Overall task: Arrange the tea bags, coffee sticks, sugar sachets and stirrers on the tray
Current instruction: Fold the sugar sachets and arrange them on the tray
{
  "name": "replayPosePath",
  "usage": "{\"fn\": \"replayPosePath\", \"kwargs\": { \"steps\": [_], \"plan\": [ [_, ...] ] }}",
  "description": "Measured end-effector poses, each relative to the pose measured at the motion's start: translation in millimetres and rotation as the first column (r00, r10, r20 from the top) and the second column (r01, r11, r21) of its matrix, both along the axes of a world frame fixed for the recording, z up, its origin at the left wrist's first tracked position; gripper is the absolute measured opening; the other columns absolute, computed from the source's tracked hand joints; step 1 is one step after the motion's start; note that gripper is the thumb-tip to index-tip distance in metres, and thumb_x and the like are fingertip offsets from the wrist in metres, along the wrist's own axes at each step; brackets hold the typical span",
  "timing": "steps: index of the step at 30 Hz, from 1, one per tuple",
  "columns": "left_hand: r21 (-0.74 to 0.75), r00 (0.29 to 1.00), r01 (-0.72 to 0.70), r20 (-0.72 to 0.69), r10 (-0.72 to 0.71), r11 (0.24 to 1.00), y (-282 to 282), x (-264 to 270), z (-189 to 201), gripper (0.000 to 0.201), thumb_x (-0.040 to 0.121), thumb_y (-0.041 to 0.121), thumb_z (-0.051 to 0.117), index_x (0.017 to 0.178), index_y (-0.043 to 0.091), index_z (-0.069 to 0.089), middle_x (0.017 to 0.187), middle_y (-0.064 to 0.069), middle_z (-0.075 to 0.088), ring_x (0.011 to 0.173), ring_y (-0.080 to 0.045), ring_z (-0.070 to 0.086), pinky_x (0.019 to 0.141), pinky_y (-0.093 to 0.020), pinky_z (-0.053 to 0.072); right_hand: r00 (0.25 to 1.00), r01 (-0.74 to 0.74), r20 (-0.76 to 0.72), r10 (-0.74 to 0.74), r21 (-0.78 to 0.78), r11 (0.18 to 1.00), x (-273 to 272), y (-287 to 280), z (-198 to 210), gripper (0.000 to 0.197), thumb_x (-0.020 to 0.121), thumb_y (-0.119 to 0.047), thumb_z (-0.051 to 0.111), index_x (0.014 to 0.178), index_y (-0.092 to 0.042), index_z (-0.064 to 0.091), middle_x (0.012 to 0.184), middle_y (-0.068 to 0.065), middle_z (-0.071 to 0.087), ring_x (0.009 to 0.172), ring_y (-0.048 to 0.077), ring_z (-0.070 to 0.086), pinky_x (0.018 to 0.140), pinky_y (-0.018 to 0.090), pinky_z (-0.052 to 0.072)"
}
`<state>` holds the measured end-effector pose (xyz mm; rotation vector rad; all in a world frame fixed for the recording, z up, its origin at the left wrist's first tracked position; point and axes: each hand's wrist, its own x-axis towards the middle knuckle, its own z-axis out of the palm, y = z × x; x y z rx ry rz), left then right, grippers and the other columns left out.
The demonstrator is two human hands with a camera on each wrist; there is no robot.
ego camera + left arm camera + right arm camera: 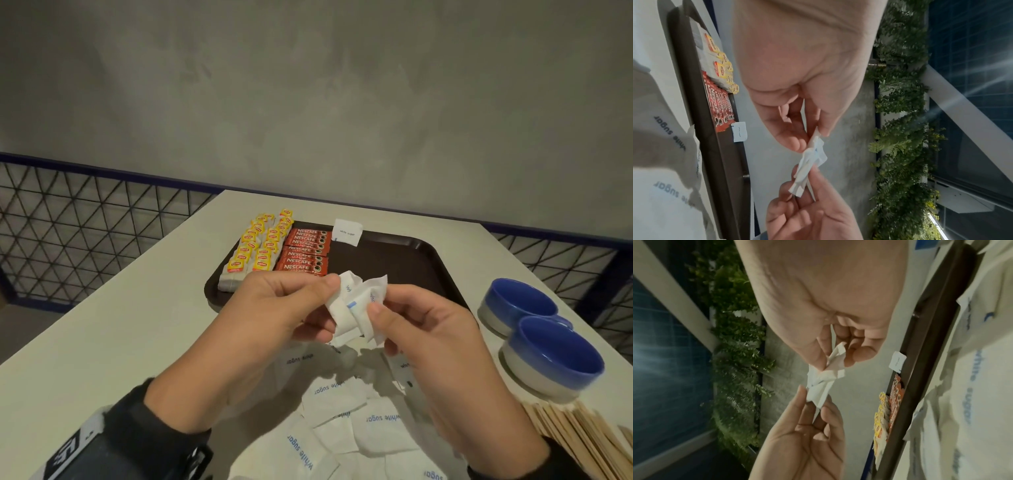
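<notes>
Both hands were raised above the near edge of the dark tray (404,253). The left hand (270,318) and the right hand (435,329) each pinched a few crumpled sugar packets (356,305) between thumb and fingertips. On the tray lay tea bags (255,250), coffee sticks (305,251) and one sugar packet (348,232). More packets (342,425) littered the table (102,325), beside wooden stirrers (579,438).

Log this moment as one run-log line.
left hand: pinches sugar sachets | right hand: pinches same sachets | tray: tea bags, coffee sticks, one sachet
</notes>
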<state>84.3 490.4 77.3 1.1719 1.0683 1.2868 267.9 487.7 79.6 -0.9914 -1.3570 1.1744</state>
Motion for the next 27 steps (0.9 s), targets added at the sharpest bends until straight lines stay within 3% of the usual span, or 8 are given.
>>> {"fn": "replayPosePath", "kwargs": {
  "steps": [6, 9, 13, 15, 18, 20, 24, 27],
  "plan": [
    [-0.021, 0.999, 0.045, -0.017, -0.045, 0.999, -1.4, 5.1, -1.8, 0.03, 0.093, 0.03, 0.064, 0.092, 0.005, 0.082, 0.084, -0.019, 0.076, 0.068, -0.017, 0.07, 0.066, -0.027, 0.06, 0.998, -0.059, -0.004, 0.059, -0.045, 0.997, -1.7, -0.5, -2.6, 0.014, 0.093, -0.008, 0.066, 0.096, -0.011, 0.079, 0.083, 0.009, 0.078, 0.069, 0.013, 0.074, 0.06, 0.019, 0.056],
    [-0.055, 0.997, 0.073, 0.028, -0.072, 0.996, -1.8, 6.9, -1.3, 0.048, 0.089, 0.043, 0.058, 0.098, 0.0, 0.079, 0.093, -0.022, 0.077, 0.074, -0.022, 0.072, 0.066, -0.029, 0.062, 0.999, -0.026, 0.037, 0.027, -0.033, 0.999, -2.9, 2.3, -8.8, 0.012, 0.093, -0.011, 0.07, 0.096, -0.017, 0.079, 0.085, 0.011, 0.077, 0.073, 0.018, 0.07, 0.066, 0.028, 0.06],
    [-0.049, 0.988, 0.148, 0.06, -0.145, 0.988, -2.4, 5.1, 0.1, 0.056, 0.084, 0.053, 0.057, 0.102, 0.004, 0.078, 0.106, -0.019, 0.077, 0.093, -0.028, 0.074, 0.086, -0.041, 0.061, 1.0, 0.007, 0.017, -0.006, -0.025, 1.0, -0.9, 3.9, -11.0, 0.011, 0.093, -0.01, 0.07, 0.099, -0.016, 0.078, 0.084, 0.008, 0.077, 0.07, 0.021, 0.07, 0.062, 0.026, 0.059],
    [-0.008, 0.987, 0.158, 0.003, -0.158, 0.987, -4.1, 5.3, -1.4, 0.038, 0.079, 0.043, 0.071, 0.099, 0.012, 0.08, 0.106, -0.016, 0.078, 0.103, -0.031, 0.074, 0.094, -0.043, 0.058, 1.0, 0.009, 0.012, -0.009, -0.006, 1.0, -0.5, 4.0, -10.8, 0.012, 0.092, -0.011, 0.071, 0.1, -0.015, 0.077, 0.086, 0.01, 0.077, 0.075, 0.028, 0.073, 0.065, 0.034, 0.061],
    [0.041, 0.992, 0.116, -0.059, -0.114, 0.992, -2.5, 5.5, -5.9, 0.02, 0.078, 0.021, 0.08, 0.097, 0.016, 0.082, 0.101, -0.019, 0.078, 0.098, -0.035, 0.076, 0.092, -0.044, 0.061, 1.0, 0.013, -0.013, -0.012, 0.016, 1.0, -1.3, 3.3, -10.3, 0.012, 0.091, -0.011, 0.071, 0.098, -0.015, 0.079, 0.086, 0.011, 0.076, 0.075, 0.026, 0.074, 0.064, 0.034, 0.062],
    [0.046, 0.995, 0.094, -0.047, -0.092, 0.994, -1.3, 4.7, -7.1, 0.017, 0.083, 0.009, 0.077, 0.099, 0.012, 0.081, 0.099, -0.02, 0.078, 0.095, -0.036, 0.076, 0.089, -0.044, 0.063, 1.0, 0.02, -0.008, -0.02, 0.036, 0.999, -1.1, 2.6, -10.5, 0.012, 0.091, -0.014, 0.07, 0.096, -0.018, 0.08, 0.086, 0.009, 0.077, 0.078, 0.028, 0.074, 0.066, 0.039, 0.062],
    [0.05, 0.995, 0.099, -0.025, -0.098, 0.994, -1.4, 3.5, -6.5, 0.021, 0.084, 0.004, 0.075, 0.105, 0.009, 0.08, 0.098, -0.017, 0.079, 0.092, -0.031, 0.077, 0.082, -0.037, 0.064, 0.996, -0.015, -0.092, 0.013, -0.017, 1.0, 1.9, 3.7, -11.9, 0.013, 0.087, -0.016, 0.072, 0.098, -0.016, 0.08, 0.094, 0.014, 0.077, 0.092, 0.042, 0.07, 0.084, 0.059, 0.057],
    [0.052, 0.994, 0.103, -0.031, -0.102, 0.993, -2.3, 4.2, -6.1, 0.024, 0.085, 0.0, 0.074, 0.106, 0.01, 0.079, 0.095, -0.016, 0.079, 0.088, -0.028, 0.078, 0.078, -0.032, 0.064, 0.987, -0.093, -0.142, 0.078, -0.103, 0.99, 6.0, 5.4, -10.8, 0.018, 0.085, -0.014, 0.073, 0.102, -0.013, 0.079, 0.098, 0.017, 0.076, 0.085, 0.032, 0.072, 0.08, 0.048, 0.059]
  ]
}}
